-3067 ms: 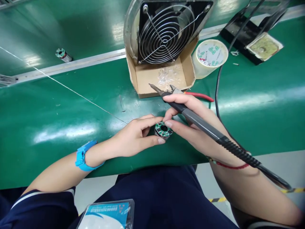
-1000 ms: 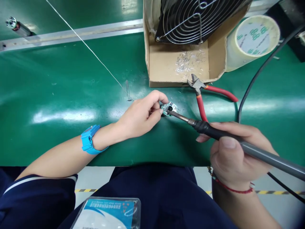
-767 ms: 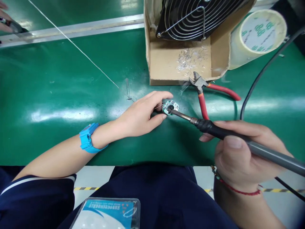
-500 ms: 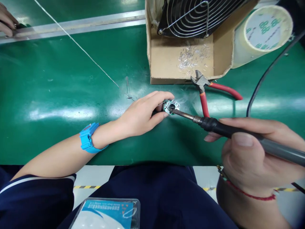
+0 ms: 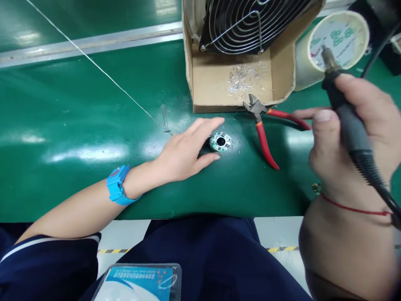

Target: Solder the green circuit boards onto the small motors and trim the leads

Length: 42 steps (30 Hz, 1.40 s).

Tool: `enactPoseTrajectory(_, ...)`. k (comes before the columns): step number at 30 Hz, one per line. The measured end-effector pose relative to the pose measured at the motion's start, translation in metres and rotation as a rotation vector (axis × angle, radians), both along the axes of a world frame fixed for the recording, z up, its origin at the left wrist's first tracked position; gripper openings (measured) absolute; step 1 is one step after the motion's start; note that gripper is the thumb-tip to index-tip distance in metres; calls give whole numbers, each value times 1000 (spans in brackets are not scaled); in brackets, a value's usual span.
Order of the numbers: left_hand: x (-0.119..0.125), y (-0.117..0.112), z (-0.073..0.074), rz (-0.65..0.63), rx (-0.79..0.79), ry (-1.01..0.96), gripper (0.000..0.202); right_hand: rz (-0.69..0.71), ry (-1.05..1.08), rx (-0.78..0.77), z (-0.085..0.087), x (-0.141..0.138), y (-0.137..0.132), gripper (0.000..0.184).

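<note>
A small round circuit board (image 5: 226, 142) with a dark hole in its centre sits on the green bench. My left hand (image 5: 188, 152) rests just left of it, thumb and fingers spread apart around its near side without gripping it. A soldering iron (image 5: 351, 121) is held in my right hand (image 5: 366, 138), raised at the right, its metal tip pointing up toward the white tub (image 5: 300, 69). Red-handled side cutters (image 5: 266, 144) lie opened on the bench between the board and my right hand. A thin solder wire (image 5: 103, 72) runs in from the upper left, ending near my left hand.
A cardboard box (image 5: 232, 108) at the back holds a black fan (image 5: 238, 39) and a scatter of clipped wire leads (image 5: 239, 79). The iron's black cord (image 5: 384, 194) trails at the right. A metal strip (image 5: 94, 43) crosses the bench behind.
My right hand has lifted the soldering iron off the board and swung it up and right. My left fingers have loosened from the board. Another person's hand at upper left is out of view.
</note>
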<state>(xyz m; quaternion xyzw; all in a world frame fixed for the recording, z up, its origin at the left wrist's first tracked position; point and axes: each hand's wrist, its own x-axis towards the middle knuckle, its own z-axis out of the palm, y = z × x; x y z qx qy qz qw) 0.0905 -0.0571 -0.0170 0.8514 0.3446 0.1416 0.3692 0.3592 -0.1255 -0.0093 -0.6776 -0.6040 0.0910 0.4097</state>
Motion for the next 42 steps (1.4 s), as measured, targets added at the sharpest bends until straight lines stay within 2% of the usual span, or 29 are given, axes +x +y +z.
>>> enactPoseTrajectory(2,2,-1,0,-28,45,75,53,29,-28,35,-7,1,0,43)
enactPoseTrajectory(3,3,-1,-1,-32,55,101,49,65,-65,43,-12,2,-2,48)
enactPoseTrajectory(6,5,-2,-1,-7,40,115,41,177,-263,-11,-28,4,-4,93)
enactPoseTrajectory(7,5,-2,0,7,21,101,40,183,-329,-57,-32,5,-5,104)
enactPoseTrajectory(8,6,-2,0,21,-2,77,39,160,-386,-114,-35,6,-5,103)
enactPoseTrajectory(11,5,-2,3,57,-73,-13,36,66,-530,-227,-36,7,-7,67)
enactPoseTrajectory(13,4,-3,4,68,-96,-56,36,74,-568,-177,-31,5,-13,50)
enactPoseTrajectory(17,3,-5,5,49,-76,-69,37,187,-555,-51,-17,-5,-30,46)
enactPoseTrajectory(22,3,-8,5,32,28,-37,38,362,-524,-76,-6,-15,-38,47)
enactPoseTrajectory(28,1,-9,1,8,153,7,41,403,-634,-58,-2,-16,-38,33)
enactPoseTrajectory(31,0,-10,0,10,187,-2,41,371,-630,-24,2,-20,-42,23)
enactPoseTrajectory(34,0,-9,1,12,156,-66,39,250,-615,-4,1,-25,-41,23)
enactPoseTrajectory(39,1,-7,3,43,22,-157,38,-67,-728,-13,-14,-24,-20,48)
enactPoseTrajectory(42,1,-6,4,73,-41,-168,38,-57,-657,-95,-18,-21,-10,64)
